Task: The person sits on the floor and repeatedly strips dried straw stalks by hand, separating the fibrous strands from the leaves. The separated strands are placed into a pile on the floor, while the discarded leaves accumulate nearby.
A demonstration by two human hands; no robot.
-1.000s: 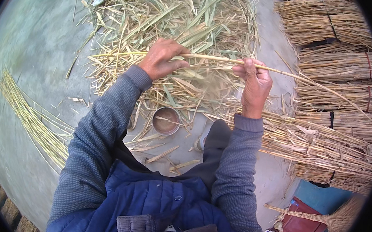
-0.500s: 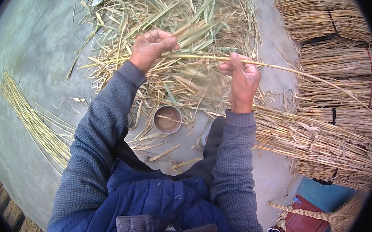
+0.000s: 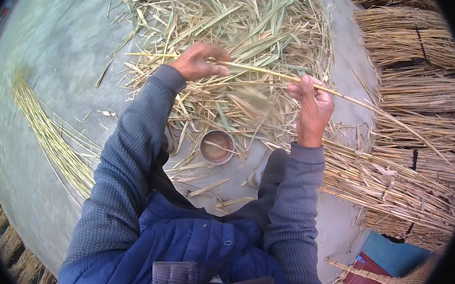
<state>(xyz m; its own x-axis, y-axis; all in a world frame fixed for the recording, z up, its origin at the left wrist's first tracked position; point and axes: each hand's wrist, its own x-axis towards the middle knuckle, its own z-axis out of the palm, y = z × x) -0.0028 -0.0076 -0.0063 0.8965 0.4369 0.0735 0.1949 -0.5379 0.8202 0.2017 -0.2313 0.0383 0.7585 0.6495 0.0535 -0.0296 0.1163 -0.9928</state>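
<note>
A long, thin yellow-green reed stalk (image 3: 269,71) stretches across in front of me, its far right end drooping over the bundles. My right hand (image 3: 314,103) pinches it between thumb and fingers. Around its left part, my left hand (image 3: 201,61) is loosely curled, slightly blurred, with a gap between thumb and forefinger. The stalk's left tip pokes out past that wrist. Beneath both hands spreads a heap of dry leaves and husks (image 3: 216,24), straw-coloured with some green blades.
A round metal bowl (image 3: 217,147) stands between my feet. Slim yellow-green stalks (image 3: 50,132) lie at left. Near my right forearm rests a sheaf of unstripped reeds (image 3: 391,183); tied reed bundles (image 3: 409,39) line the right side. A straw broom (image 3: 373,275) lies lower right.
The strip of dry husk in my left hand is gone from it. That hand has turned and now curls around the stalk. My right hand keeps its pinch; the whole view has shifted slightly.
</note>
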